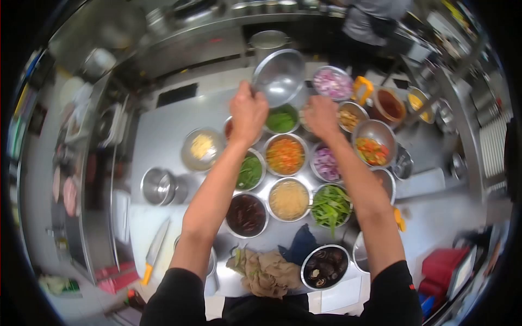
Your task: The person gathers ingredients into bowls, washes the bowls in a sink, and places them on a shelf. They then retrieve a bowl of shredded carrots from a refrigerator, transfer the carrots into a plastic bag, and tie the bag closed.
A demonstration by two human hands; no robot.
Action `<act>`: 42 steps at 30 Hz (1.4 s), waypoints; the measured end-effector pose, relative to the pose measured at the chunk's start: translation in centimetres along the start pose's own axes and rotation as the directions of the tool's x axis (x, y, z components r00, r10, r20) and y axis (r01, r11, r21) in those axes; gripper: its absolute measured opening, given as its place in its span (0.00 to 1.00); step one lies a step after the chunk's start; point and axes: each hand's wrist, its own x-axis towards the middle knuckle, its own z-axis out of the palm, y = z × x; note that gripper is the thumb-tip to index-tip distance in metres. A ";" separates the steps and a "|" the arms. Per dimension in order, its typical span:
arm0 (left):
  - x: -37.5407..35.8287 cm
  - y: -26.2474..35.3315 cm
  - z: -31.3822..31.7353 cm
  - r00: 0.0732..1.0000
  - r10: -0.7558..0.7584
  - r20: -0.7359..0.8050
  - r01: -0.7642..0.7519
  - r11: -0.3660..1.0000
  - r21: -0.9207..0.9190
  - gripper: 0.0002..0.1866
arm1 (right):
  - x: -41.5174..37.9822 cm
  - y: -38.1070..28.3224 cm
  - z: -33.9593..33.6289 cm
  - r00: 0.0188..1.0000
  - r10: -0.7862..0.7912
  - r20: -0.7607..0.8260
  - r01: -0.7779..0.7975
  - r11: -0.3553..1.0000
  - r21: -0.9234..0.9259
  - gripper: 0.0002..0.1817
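Note:
My left hand [249, 113] grips the rim of a metal bowl [279, 77], which is tilted with its inside facing me. Below that bowl sits a bowl of chopped greens [281, 118]. My right hand [322, 115] is closed, slightly blurred, over the far side of the table; what its fingers hold is hidden. Close to it stand a bowl of chopped red onion [333, 83] and a bowl of tan pieces [350, 116]. Between my forearms are bowls of shredded orange and green vegetables [285, 155], pale shreds [290, 199] and purple onion [326, 163].
A knife [156, 250] lies on a white board at left. Nearer me are a brown crumpled cloth [266, 271] and a bowl of dark mushrooms [326, 266]. A sauce jug [387, 106] with an orange handle stands far right. Another person [375, 24] stands beyond.

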 end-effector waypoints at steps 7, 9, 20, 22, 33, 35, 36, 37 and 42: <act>-0.7 -5.4 -18.6 0.834 -0.544 0.086 0.543 0.784 -0.302 0.07 | 1.2 -5.9 -2.0 0.954 -0.059 -0.293 0.114 0.978 0.174 0.08; -1.6 -7.3 -25.0 0.830 -0.556 -0.040 0.519 0.797 -0.309 0.09 | 0.7 -9.9 -2.0 0.972 -0.081 -0.222 0.155 0.927 0.341 0.09; -10.4 -29.1 -40.9 0.450 -0.893 -0.025 0.762 0.398 -0.511 0.05 | -2.0 -30.9 3.2 0.921 -0.260 0.291 -0.005 0.739 0.674 0.11; -11.2 -30.4 -39.8 0.386 -0.922 0.005 0.811 0.337 -0.478 0.05 | -3.1 -34.2 3.4 0.882 -0.213 0.419 -0.146 0.723 0.675 0.18; -13.9 -22.3 -36.9 0.720 -0.687 0.101 0.690 0.693 -0.208 0.18 | -3.7 -40.7 7.2 0.830 0.002 0.558 -0.247 0.898 0.364 0.09; -13.7 -20.3 -34.9 0.711 -0.663 0.235 0.692 0.719 -0.064 0.15 | -3.3 -41.1 7.1 0.804 0.018 0.594 -0.250 0.917 0.311 0.09; -13.5 -20.5 -34.8 0.713 -0.658 0.241 0.688 0.722 -0.065 0.15 | -3.1 -41.3 7.1 0.778 0.035 0.628 -0.252 0.932 0.260 0.09; -13.2 -20.7 -34.5 0.735 -0.638 0.230 0.640 0.765 0.075 0.15 | -3.0 -41.4 7.1 0.781 0.047 0.622 -0.259 0.932 0.255 0.09; -11.1 -20.3 -33.4 0.743 -0.609 0.278 0.506 0.783 0.363 0.14 | -2.9 -40.8 6.5 0.700 0.055 0.712 -0.244 0.955 0.166 0.11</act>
